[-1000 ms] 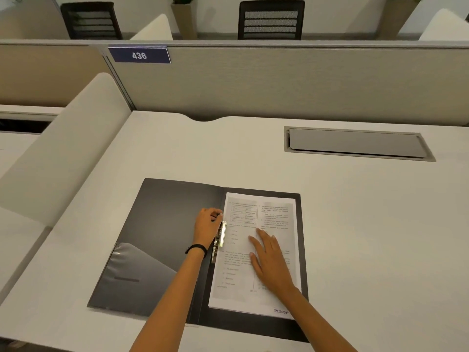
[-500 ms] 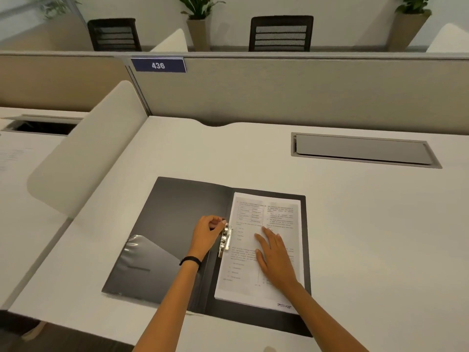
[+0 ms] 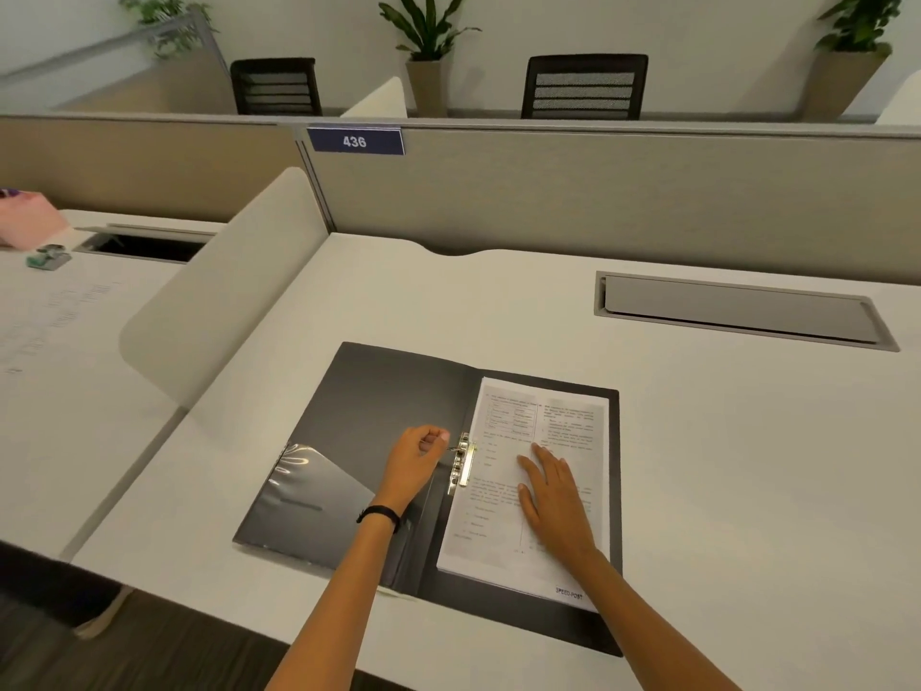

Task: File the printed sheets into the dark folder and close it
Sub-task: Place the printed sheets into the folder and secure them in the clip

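So there's a big white tabletop [image 3: 498, 301] with a beige partition [image 3: 598, 192] along the back carrying a blue "436" plate [image 3: 355, 141], and a grey cable hatch [image 3: 737, 311] set into the surface off to the right. The dark folder [image 3: 379, 406] lies wide open near the front edge, left cover flat with a clear pocket [image 3: 309, 496] in its lower corner. The printed sheets [image 3: 543, 416] sit stacked on the right half of the folder, pretty squarely, bottom corner reading "SPEED POST". Right hand [image 3: 553, 496] is pressed flat on top of the stack, fingers spread, grip released, just holding the paper down. Left hand [image 3: 416, 463], with a black band [image 3: 379, 513] on the wrist, is curled in at the spine, fingertips pinched on the little lever of the metal clip [image 3: 463, 463] that runs along the sheets' left edge. Can't tell whether the clip is actually clamped down on the paper.
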A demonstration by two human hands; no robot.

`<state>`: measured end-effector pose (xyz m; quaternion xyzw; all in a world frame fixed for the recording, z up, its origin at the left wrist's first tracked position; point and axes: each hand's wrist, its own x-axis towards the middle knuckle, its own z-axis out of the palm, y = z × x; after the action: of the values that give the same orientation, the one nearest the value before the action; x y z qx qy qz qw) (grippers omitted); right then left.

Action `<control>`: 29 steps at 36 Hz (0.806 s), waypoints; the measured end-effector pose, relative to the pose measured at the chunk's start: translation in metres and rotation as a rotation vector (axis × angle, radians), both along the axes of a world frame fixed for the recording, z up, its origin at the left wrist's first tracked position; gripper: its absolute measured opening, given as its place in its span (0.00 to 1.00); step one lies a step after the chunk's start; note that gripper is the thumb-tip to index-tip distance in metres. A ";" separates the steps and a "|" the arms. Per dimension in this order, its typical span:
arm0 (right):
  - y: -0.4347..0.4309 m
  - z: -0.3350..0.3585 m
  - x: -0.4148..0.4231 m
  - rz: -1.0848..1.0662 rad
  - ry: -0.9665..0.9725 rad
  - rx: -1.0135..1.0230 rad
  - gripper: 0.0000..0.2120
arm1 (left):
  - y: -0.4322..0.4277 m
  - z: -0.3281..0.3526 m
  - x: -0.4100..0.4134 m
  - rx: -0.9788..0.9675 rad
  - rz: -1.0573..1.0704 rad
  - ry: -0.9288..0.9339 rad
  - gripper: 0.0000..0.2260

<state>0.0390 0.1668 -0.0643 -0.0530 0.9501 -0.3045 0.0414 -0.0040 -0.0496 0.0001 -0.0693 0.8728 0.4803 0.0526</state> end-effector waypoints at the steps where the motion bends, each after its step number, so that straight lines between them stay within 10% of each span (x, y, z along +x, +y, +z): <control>1: 0.000 0.000 0.000 -0.001 0.001 0.000 0.23 | 0.000 0.000 -0.002 -0.009 -0.003 -0.004 0.05; 29: 0.001 -0.002 -0.001 -0.002 -0.009 -0.001 0.23 | -0.016 0.008 -0.024 -0.148 -0.240 -0.368 0.23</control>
<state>0.0380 0.1677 -0.0665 -0.0506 0.9499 -0.3052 0.0450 -0.0281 -0.0652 0.0079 -0.0551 0.8833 0.3846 0.2624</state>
